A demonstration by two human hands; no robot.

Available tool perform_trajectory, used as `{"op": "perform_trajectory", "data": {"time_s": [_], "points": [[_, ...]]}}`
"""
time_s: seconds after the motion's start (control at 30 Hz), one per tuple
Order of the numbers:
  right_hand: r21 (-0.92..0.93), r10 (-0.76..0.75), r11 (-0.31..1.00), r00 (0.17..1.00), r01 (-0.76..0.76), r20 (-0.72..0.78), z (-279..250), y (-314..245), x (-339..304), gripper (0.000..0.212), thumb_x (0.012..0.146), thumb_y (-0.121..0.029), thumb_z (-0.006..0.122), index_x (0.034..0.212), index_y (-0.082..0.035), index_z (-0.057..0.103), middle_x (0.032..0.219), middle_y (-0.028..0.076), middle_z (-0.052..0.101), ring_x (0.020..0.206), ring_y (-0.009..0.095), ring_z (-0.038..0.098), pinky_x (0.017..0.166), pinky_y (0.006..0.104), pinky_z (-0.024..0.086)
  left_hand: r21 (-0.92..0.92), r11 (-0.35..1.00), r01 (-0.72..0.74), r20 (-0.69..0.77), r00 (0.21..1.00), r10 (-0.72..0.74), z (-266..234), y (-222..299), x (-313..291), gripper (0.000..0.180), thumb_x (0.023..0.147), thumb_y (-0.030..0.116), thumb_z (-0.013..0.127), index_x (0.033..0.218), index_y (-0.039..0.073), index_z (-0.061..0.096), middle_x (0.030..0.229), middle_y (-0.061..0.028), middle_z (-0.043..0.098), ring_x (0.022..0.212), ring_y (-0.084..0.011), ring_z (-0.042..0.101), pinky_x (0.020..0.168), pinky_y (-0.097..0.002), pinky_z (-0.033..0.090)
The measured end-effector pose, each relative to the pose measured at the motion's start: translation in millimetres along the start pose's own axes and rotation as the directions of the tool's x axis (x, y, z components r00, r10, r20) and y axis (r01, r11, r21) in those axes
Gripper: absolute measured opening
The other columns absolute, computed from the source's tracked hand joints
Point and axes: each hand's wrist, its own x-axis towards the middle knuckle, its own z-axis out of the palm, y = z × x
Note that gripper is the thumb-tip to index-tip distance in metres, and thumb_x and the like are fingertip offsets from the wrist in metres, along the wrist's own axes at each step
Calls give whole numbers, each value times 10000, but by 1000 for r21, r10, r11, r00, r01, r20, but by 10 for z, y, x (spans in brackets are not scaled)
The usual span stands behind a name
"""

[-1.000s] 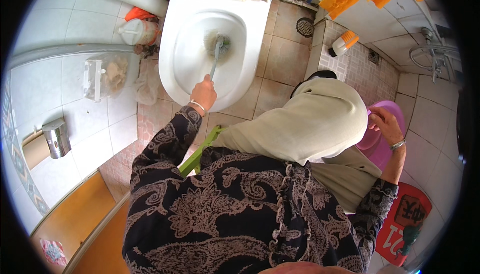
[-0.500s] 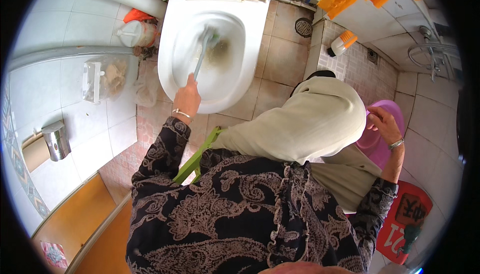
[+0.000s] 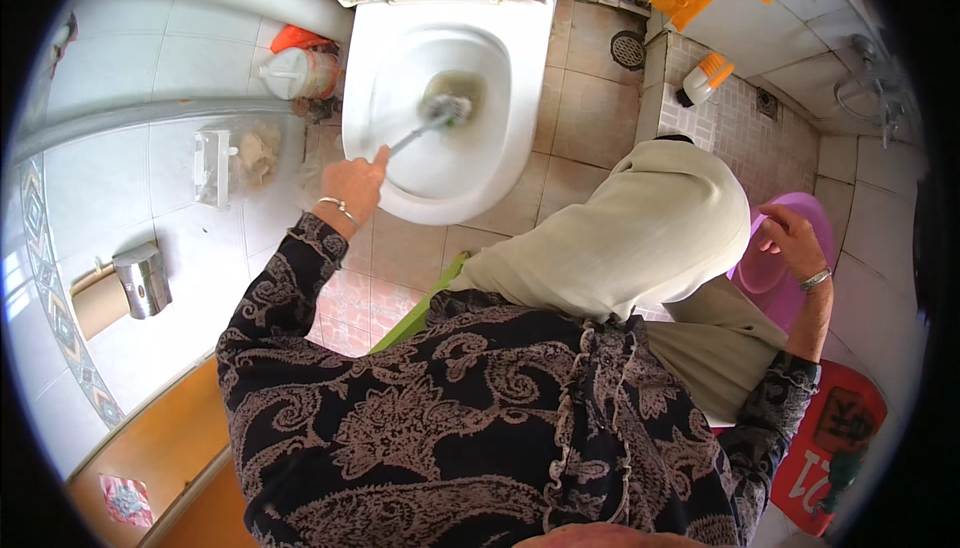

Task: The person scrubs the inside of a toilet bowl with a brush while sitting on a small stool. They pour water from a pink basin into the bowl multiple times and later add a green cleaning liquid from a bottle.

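One toilet brush (image 3: 448, 110) we are clasping in our closed left grip (image 3: 354, 185), its head lying ahead in the toilet bowl (image 3: 440, 210); our right grip (image 3: 790, 238) is hanging half-curled beside the pink basin (image 3: 770, 280), whether holding anything we cannot tell.

Pale tiled walls (image 3: 110, 163) with a patterned border strip (image 3: 60, 298) surround a pinkish-beige tiled floor (image 3: 595, 118).

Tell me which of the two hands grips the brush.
The left hand: it is closed around the brush, which reaches into the toilet bowl. The right hand is by the pink basin, away from the brush.
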Motion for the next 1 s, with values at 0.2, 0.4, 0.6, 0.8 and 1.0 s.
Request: {"op": "perform_trajectory", "data": {"time_s": [0.2, 0.4, 0.6, 0.8, 1.0], "points": [[18, 13, 1000, 1000, -13, -18, 6, 41, -41, 262, 920, -137, 535, 1120, 22, 588, 773, 49, 618, 656, 93, 606, 591, 229, 486, 80, 980, 182, -216, 963, -161, -273, -307, 56, 457, 848, 94, 502, 1297, 179, 494, 702, -128, 627, 591, -313, 636, 489, -422, 498], [-11, -32, 999, 999, 32, -32, 7, 77, -2, 269, 916, -141, 541, 1121, 27, 586, 765, 53, 613, 644, 94, 603, 573, 229, 483, 51, 981, 185, 190, 963, -191, -98, -351, -88, 271, 871, 151, 499, 1127, 112, 581, 780, -172, 657, 721, -354, 650, 635, -467, 512], [9, -34, 999, 999, 34, -30, -1, 104, -18, 275, 908, -149, 549, 1111, 33, 588, 746, 65, 617, 636, 105, 606, 566, 239, 481, -351, 934, -61, 308, 935, 177, -116, -450, 159, 189, 862, 145, 513, 918, 13, 637, 848, -249, 637, 823, -416, 617, 742, -478, 491], [-93, -100, 991, 993, 94, -62, 38, -1, -18, 256, 901, -140, 546, 1076, 40, 596, 717, 91, 628, 620, 115, 608, 573, 258, 477, -285, 946, 152, 269, 960, -74, 396, 45, 988, 202, 852, 127, 517, 942, -16, 627, 910, -249, 649, 867, -408, 630, 770, -466, 501], [-196, -54, 980, 996, 39, -72, 27, 15, -46, 265, 879, -127, 557, 1085, 35, 596, 753, 106, 636, 632, 142, 616, 586, 280, 487, -145, 983, 116, 121, 988, -98, 789, 558, 835, 301, 856, 74, 494, 1130, -40, 539, 816, -196, 664, 764, -351, 663, 637, -445, 526]]}}
